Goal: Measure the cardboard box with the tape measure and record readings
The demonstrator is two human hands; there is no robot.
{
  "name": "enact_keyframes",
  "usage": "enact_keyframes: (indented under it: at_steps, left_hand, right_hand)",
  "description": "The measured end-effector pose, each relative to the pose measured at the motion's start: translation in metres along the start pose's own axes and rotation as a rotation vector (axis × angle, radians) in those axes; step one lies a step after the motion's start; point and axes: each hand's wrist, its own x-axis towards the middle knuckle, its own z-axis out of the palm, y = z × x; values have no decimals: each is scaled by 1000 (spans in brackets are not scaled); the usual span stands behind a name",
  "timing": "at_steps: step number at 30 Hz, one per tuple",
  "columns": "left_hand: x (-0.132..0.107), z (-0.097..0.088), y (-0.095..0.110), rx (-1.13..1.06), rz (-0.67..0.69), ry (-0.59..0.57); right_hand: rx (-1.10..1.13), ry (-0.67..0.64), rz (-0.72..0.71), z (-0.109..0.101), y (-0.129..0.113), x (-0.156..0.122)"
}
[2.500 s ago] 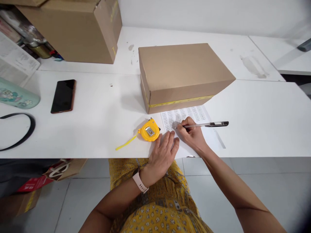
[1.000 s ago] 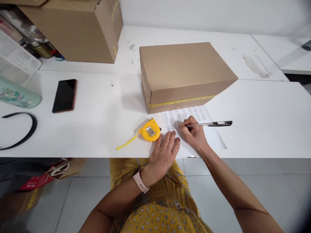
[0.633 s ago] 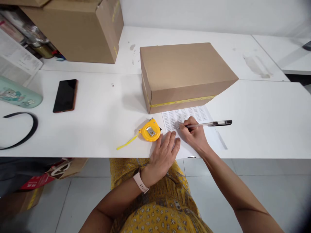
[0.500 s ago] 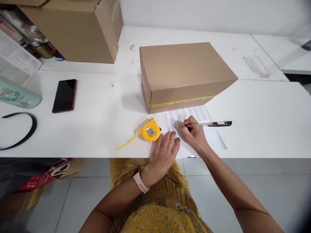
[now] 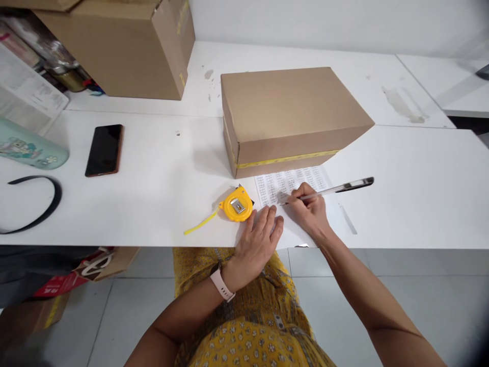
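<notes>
My right hand is closed around a pen with a clear barrel and a black end. Its tip is at the sheet of paper, which carries columns of small handwriting. My left hand lies flat with fingers stretched over the paper's left edge and the table. Just beside those fingertips sits a yellow tape measure with a yellow strap. A closed cardboard box with a band of yellow tape stands behind the paper, hiding its far edge.
On the left of the white table are a black phone, a mint-green bottle and a black curved band. A larger cardboard box stands at the back left. The table's front edge runs below my wrists.
The pen tip has shifted slightly to the right and nearer to me on the paper, and my right hand moved a little right with it. My left hand stays in place.
</notes>
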Motion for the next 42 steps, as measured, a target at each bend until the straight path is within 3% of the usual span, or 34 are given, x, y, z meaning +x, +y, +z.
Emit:
enact_keyframes:
  at_steps: [4,7,10,13,15,17,22,25,27,28,31,33,38,42]
  left_hand:
    - [-1,2,-2,-28,-8,-17]
    - [-2,-1,-6,-138,7,-43]
    - [-4,-14,-11,-373,33,4]
    - [-8,-31,-19,-563,7,239]
    - [-9,-39,-28,-525,-95,396]
    - [-7,-40,-42,-412,-247,436]
    - [2,-21,-73,-361,-473,219]
    - [2,-22,-69,-463,-543,210]
    - [-5,-33,-54,-632,-538,212]
    - [-9,-40,-44,-743,-511,181]
    - [-24,-64,-14,-1043,-394,-26]
    - [-31,-76,0,-1136,-348,-145]
    - [-36,-91,2,-1293,-304,-236]
    - [-21,-112,-27,-1349,-331,-145]
  right_hand:
    - [50,257,-37,-18,6,2]
    - [-175,413,-91,-50,17,4]
    - [-608,399,-166,-88,37,3]
    - [-897,269,-218,-113,57,0]
    - [-962,233,-222,-117,66,-2]
    - [-966,250,-220,-115,70,-1]
    - [-809,381,-227,-110,61,1]
    - [-622,503,-306,-99,42,-16]
    - [-446,461,-350,-82,24,-39]
    - [-340,363,-331,-72,15,-53]
    - [30,-140,-78,-41,-11,-93]
    - [186,-330,46,-30,-23,-111]
    - [216,-366,38,-40,-36,-117]
    - [270,-256,-18,-76,-44,-73]
